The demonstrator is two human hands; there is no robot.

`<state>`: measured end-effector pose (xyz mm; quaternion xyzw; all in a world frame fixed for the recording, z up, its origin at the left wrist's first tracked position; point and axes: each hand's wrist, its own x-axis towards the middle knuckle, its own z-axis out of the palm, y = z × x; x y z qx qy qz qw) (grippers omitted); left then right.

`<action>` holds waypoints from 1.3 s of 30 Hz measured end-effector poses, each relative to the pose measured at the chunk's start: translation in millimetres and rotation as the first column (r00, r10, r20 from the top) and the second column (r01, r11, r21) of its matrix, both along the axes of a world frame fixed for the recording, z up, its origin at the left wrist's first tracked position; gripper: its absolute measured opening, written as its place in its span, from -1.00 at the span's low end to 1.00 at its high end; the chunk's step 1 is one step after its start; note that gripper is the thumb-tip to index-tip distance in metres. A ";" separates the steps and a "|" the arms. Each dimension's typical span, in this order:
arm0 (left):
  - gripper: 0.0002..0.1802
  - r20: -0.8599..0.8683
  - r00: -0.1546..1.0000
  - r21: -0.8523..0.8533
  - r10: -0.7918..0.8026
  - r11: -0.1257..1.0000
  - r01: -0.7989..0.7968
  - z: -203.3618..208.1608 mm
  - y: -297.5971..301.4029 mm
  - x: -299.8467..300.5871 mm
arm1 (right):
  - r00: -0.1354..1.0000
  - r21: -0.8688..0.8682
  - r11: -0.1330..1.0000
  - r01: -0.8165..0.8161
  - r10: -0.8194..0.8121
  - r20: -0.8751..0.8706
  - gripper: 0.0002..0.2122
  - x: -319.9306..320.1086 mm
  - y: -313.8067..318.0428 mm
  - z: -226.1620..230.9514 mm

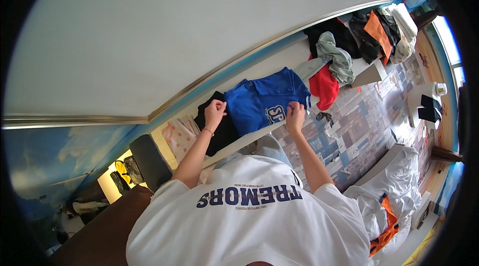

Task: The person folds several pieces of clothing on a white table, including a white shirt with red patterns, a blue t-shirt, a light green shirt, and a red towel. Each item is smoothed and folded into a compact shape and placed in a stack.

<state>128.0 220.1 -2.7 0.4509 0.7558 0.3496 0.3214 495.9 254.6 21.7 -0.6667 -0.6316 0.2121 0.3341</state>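
Observation:
A blue garment (249,101) with white printed lettering and white stripes at its right edge lies folded over on a long white bench top. Whether it is a shirt or shorts I cannot tell. My left hand (215,116) is at its left edge, thumb and fingers pinched at the cloth. With bent fingers, my right hand (295,116) grips the near right part, beside the lettering. Under my left wrist, a black folded cloth (225,136) sits against the blue one.
Left of the black cloth is a pink-spotted light fabric (179,138). Rightward along the bench lie a grey-green garment (337,56), a red garment (324,86) and a dark and orange heap (376,36). A wall runs behind; white bedding (394,176) is at lower right.

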 end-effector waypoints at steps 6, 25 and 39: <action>-0.36 -0.399 0.916 -0.193 -0.031 0.980 -0.051 -13.7 37.7 31.3 | 0.981 0.129 0.991 -0.031 0.005 0.193 -0.66 15.2 52.6 -14.2; -0.59 0.350 0.936 -0.349 -0.031 0.923 0.161 3.1 47.3 58.6 | 0.995 0.119 0.989 -0.089 0.092 -0.022 -0.76 13.6 14.8 -11.6; -0.53 0.607 0.792 -0.484 0.064 0.821 0.304 4.4 57.0 37.6 | 0.126 -0.845 0.385 -0.372 -0.880 -0.457 -0.82 -48.8 -100.2 -71.7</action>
